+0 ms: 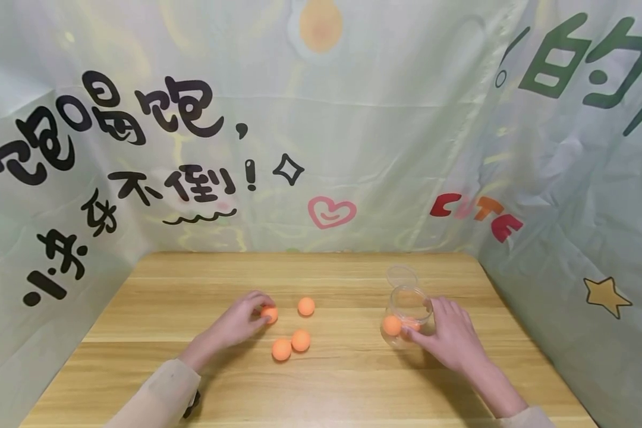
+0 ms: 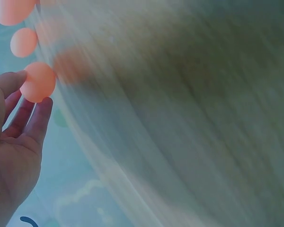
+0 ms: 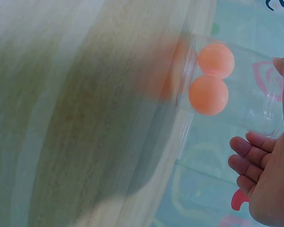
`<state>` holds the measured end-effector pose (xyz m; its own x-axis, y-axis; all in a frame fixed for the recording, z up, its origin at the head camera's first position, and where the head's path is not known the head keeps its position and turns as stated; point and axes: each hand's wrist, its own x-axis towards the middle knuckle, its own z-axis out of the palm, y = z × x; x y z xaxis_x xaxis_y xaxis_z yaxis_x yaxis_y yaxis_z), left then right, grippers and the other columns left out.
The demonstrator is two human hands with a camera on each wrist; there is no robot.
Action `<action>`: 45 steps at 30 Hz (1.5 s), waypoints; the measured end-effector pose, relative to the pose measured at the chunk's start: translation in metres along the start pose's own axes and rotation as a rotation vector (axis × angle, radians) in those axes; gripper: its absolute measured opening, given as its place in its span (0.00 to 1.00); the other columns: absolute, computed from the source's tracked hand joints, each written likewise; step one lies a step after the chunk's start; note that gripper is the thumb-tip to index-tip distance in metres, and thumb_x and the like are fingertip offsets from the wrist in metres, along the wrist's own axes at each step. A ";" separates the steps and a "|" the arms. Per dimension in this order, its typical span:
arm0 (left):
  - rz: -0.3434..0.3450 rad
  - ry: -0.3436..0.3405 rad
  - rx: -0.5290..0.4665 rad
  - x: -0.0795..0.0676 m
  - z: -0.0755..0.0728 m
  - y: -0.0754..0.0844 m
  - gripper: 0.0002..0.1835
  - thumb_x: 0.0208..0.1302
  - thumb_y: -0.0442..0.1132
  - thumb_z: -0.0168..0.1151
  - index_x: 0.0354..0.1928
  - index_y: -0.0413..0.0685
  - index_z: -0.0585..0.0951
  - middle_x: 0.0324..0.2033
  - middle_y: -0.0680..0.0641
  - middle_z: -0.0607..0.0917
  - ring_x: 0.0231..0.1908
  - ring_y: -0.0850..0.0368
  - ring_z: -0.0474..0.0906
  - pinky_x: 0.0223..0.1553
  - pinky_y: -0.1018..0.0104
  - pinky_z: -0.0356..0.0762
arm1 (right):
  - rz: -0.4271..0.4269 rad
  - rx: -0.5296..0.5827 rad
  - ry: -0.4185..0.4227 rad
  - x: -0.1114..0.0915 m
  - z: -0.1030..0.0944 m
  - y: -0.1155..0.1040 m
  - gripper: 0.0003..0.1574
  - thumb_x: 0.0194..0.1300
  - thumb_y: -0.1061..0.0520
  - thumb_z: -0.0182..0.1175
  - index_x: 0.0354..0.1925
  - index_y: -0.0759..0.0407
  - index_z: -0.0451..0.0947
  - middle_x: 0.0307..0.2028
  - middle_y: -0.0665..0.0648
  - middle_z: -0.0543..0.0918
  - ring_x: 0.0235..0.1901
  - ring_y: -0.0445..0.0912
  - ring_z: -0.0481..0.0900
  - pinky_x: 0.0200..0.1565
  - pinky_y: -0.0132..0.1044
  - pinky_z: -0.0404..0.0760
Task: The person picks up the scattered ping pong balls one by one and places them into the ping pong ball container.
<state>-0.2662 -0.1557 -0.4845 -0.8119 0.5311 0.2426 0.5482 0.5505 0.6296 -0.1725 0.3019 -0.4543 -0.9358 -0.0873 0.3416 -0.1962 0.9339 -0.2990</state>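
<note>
On the left of the table, my left hand [image 1: 242,318] pinches an orange ping-pong ball [image 1: 270,314] between thumb and fingertips. The left wrist view shows the same ball [image 2: 38,84] in that grip, close to the tabletop. Three loose orange balls lie to its right: one farther back [image 1: 306,306] and a pair [image 1: 281,349] nearer. My right hand [image 1: 453,334] holds a clear jar [image 3: 248,92] from its right side, thumb and fingers around the mouth end. The jar stands upright with its mouth uncovered. Two orange balls [image 3: 208,94] sit at its bottom.
A clear round lid [image 1: 402,276] lies on the wooden table [image 1: 348,386] just behind the jar. Printed cloth walls [image 1: 385,148] close off the back and both sides of the table.
</note>
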 end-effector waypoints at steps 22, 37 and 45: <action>-0.087 0.163 -0.294 -0.002 -0.002 0.011 0.16 0.67 0.27 0.69 0.56 0.39 0.83 0.56 0.42 0.81 0.60 0.43 0.78 0.58 0.60 0.84 | -0.005 -0.001 0.013 -0.001 0.002 0.001 0.49 0.58 0.29 0.72 0.55 0.67 0.73 0.53 0.68 0.79 0.57 0.67 0.74 0.61 0.69 0.69; -0.059 0.315 -0.379 -0.004 0.004 0.023 0.17 0.68 0.30 0.69 0.58 0.38 0.82 0.56 0.44 0.83 0.59 0.44 0.79 0.57 0.59 0.85 | -0.002 -0.003 0.012 -0.001 0.001 0.000 0.48 0.58 0.29 0.72 0.54 0.66 0.73 0.52 0.67 0.79 0.56 0.67 0.74 0.60 0.68 0.70; -0.042 0.384 -0.437 -0.001 0.009 0.032 0.17 0.69 0.33 0.70 0.58 0.40 0.83 0.57 0.43 0.83 0.60 0.44 0.79 0.58 0.60 0.84 | 0.001 -0.003 0.013 -0.001 0.002 0.001 0.48 0.57 0.29 0.73 0.54 0.65 0.73 0.51 0.65 0.79 0.55 0.65 0.75 0.59 0.67 0.70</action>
<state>-0.2465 -0.1332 -0.4712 -0.8903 0.1979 0.4101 0.4468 0.2061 0.8706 -0.1725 0.3023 -0.4564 -0.9323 -0.0816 0.3524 -0.1940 0.9351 -0.2966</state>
